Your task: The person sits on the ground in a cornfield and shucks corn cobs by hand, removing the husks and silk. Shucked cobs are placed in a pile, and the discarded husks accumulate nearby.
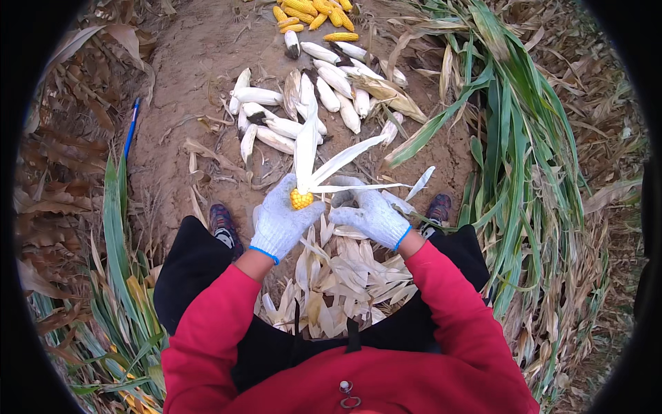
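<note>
My left hand (284, 217), in a white knit glove with a blue cuff edge, is closed around an ear of corn (301, 199) whose yellow kernels show at one end. Pale husk leaves (307, 147) are peeled back from the ear, fanning away from me and to the right. My right hand (368, 209), gloved alike, is just right of the ear with its thumb and fingers apart; a husk strip passes over its fingers. Whether it touches that strip I cannot tell. Beyond my hands, several ears in pale husks (336, 80) lie on the soil.
Husked yellow ears (310, 11) lie in a pile at the far side. Loose dry husks (351, 274) cover the ground between my legs. Green corn stalks and leaves (522, 139) are heaped at the right, more leaves (116, 222) at the left. A blue pen-like stick (132, 128) lies at the left.
</note>
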A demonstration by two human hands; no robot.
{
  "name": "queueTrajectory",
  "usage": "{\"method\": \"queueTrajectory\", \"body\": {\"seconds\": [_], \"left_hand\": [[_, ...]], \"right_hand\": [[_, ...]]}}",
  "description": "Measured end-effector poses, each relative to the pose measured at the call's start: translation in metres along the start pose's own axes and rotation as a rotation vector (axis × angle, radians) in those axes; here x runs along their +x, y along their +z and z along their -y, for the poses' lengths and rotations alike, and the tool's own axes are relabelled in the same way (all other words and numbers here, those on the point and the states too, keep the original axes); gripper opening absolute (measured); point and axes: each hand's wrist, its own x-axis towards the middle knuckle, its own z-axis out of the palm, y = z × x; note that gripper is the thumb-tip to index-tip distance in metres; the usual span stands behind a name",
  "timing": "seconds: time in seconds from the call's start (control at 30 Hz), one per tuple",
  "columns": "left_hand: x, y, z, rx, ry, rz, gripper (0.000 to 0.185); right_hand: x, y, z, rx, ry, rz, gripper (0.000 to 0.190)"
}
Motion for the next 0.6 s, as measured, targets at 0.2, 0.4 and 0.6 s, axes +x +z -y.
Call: {"method": "queueTrajectory", "body": {"seconds": [0.2, 0.4, 0.6], "left_hand": [[-0.003, 0.023, 0.018, -0.1, -0.072, 0.061, 0.052], [-0.005, 0.028, 0.011, -0.174, -0.254, 0.262, 0.046], [-0.013, 0.037, 0.006, -0.46, -0.459, 0.485, 0.044]], "right_hand": [[0.006, 0.002, 0.015, 0.547, 0.182, -0.125, 0.033], [0.005, 0.011, 0.013, -0.076, -0.35, -0.312, 0.024], [0.002, 0.008, 0.021, 0.628, 0.228, -0.098, 0.037]]}}
